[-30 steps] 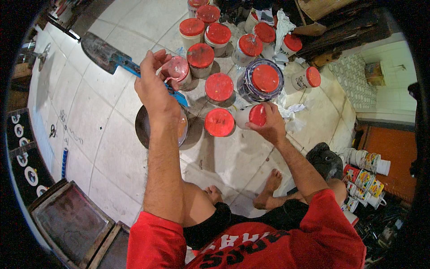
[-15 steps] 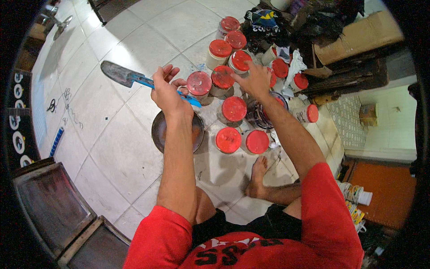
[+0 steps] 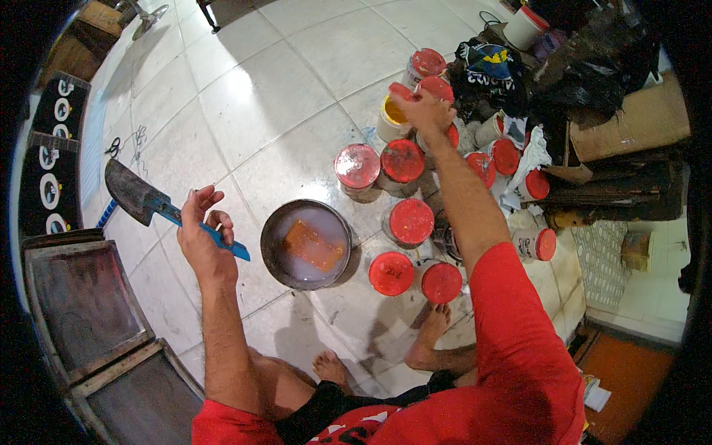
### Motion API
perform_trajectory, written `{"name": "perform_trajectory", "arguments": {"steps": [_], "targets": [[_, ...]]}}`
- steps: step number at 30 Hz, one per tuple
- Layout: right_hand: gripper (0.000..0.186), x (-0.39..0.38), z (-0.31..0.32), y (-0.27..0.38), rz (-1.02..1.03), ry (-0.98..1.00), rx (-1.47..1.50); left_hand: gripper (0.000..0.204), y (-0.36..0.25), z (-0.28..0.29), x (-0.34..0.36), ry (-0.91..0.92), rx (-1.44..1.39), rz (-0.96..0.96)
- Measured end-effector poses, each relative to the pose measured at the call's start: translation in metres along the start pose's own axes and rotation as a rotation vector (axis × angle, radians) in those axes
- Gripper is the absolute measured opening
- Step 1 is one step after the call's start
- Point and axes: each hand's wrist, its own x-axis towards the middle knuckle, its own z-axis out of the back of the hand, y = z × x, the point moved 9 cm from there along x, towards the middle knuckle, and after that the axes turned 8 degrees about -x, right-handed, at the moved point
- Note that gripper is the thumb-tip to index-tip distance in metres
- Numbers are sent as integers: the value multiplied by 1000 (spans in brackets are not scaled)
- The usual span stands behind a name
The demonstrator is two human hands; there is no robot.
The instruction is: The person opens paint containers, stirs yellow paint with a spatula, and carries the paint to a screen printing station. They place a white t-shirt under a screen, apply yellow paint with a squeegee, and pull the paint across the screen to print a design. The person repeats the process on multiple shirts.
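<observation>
a: what is the right hand (image 3: 432, 113) holding?

b: its grip is pinching a red lid (image 3: 403, 92) beside the mouth of an uncovered tub (image 3: 388, 130) that is showing yellow inside. i cannot tell whether lid and rim are touching.

a: and the left hand (image 3: 210, 243)?

b: its grip is closing loosely around the blue handle of a scraper (image 3: 130, 190), a couple of fingers lifting off. the blade is pointing away to the far left, probably so it is staying out of the right arm's way.

a: why is the basin (image 3: 265, 245) sitting there?

b: it is standing between the scraper and the red-lidded tubs (image 3: 401, 161), likely for easy access from either hand. an orange block (image 3: 311, 243) is lying in its cloudy liquid.

a: where is there room for moving?

b: mostly leftward, where pale floor (image 3: 245, 104) is stretching beyond the uncovered tub and the basin. on the right, lidded tubs are crowding together, and black bags (image 3: 486, 74) and cardboard (image 3: 630, 115) are bordering them. framed panels (image 3: 85, 297) are marking the near left edge.
</observation>
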Motion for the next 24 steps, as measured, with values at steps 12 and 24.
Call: {"name": "perform_trajectory", "arguments": {"steps": [12,24], "targets": [[89,-30,41,-62,179,-334,-158,47,9,-9,2,-22,3,35],[115,-49,38,56,850,-144,28,42,29,-33,-13,114,83,146]]}}
